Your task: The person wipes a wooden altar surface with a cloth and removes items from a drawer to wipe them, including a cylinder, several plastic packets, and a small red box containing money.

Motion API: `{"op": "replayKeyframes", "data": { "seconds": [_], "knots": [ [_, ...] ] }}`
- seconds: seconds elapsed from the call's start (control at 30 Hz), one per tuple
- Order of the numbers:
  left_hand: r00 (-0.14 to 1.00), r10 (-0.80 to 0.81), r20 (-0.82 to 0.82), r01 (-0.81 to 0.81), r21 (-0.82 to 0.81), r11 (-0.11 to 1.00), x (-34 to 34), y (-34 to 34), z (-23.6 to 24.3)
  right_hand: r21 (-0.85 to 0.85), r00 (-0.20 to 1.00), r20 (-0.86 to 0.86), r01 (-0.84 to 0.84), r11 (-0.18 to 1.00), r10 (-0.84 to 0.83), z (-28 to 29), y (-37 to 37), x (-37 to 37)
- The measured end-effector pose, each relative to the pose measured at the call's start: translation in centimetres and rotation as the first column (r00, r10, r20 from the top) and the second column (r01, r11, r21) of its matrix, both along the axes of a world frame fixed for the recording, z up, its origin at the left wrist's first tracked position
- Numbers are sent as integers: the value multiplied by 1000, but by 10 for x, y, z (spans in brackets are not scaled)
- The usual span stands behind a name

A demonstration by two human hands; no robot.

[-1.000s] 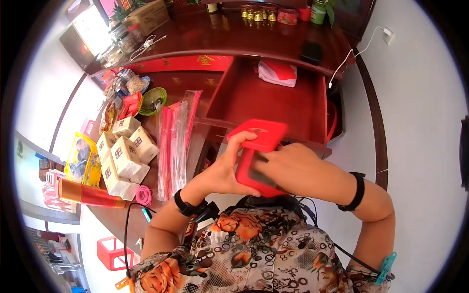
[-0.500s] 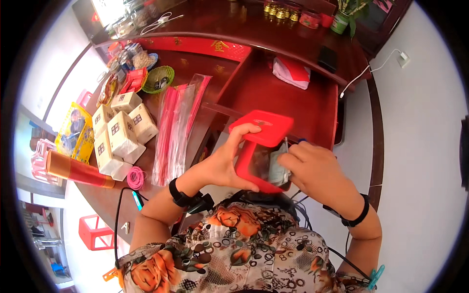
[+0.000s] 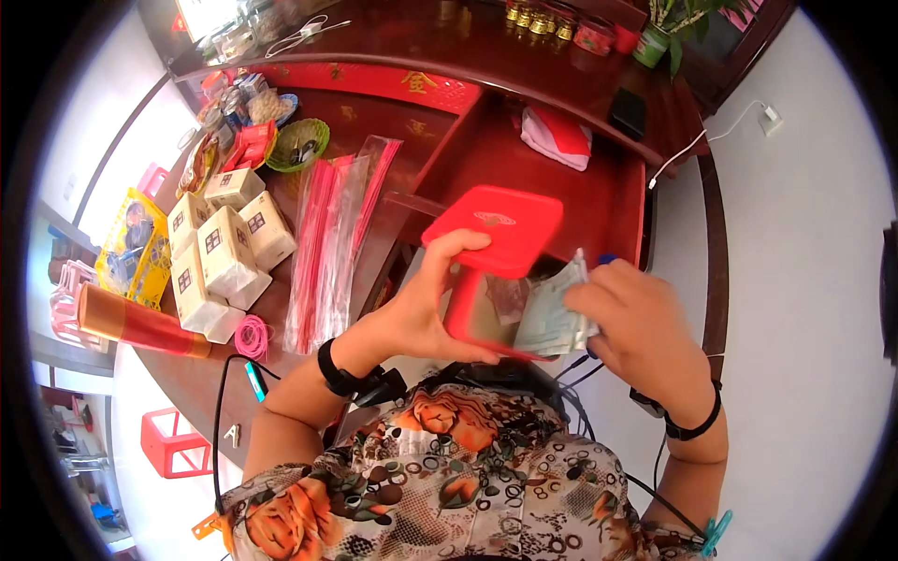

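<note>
My left hand (image 3: pixel 426 313) grips a red box (image 3: pixel 460 307) in front of my chest, thumb low on its side and fingers at the lid. The red lid (image 3: pixel 500 224) stands raised over the far part of the box. From the box's right side my right hand (image 3: pixel 641 323) pinches a bundle of pale green banknotes (image 3: pixel 552 313), partly outside the opening. A brownish-pink paper (image 3: pixel 507 297) shows inside the box. Something blue (image 3: pixel 607 259) sits at my right fingers; what it is, I cannot make out.
Beyond the box, an open drawer (image 3: pixel 524 192) holds a folded pink and red cloth (image 3: pixel 556 140). On the left table lie plastic-wrapped pink sticks (image 3: pixel 323 252), several tissue packs (image 3: pixel 227 251), a pink cord coil (image 3: pixel 251 337) and a green basket (image 3: pixel 297 147). A black phone-like slab (image 3: pixel 628 113) lies above the drawer.
My right hand has moved right and drawn the banknotes further out of the box. More of the bundle shows, and the lid has shifted slightly left and toward the far side.
</note>
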State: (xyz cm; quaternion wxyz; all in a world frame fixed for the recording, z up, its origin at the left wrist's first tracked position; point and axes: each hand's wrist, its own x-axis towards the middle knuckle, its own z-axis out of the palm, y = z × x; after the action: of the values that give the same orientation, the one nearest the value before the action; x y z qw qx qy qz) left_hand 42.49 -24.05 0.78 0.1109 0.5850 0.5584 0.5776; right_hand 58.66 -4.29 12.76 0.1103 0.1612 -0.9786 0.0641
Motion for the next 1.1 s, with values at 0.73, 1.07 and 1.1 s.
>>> {"op": "replayKeyframes", "data": {
  "seconds": [0.73, 1.07, 1.1],
  "knots": [
    [998, 50, 25, -54, 191, 980, 19, 16, -34, -107, 997, 56, 51, 993, -45, -19, -8, -25],
    [990, 119, 81, -133, 187, 973, 19, 3, -49, -431, 984, 70, 176, 885, -162, -5, 2, -23],
    [988, 124, 87, -139, 186, 973, 19, 2, -48, -383, 984, 107, 176, 907, -146, -1, 1, -22]
  ]
}}
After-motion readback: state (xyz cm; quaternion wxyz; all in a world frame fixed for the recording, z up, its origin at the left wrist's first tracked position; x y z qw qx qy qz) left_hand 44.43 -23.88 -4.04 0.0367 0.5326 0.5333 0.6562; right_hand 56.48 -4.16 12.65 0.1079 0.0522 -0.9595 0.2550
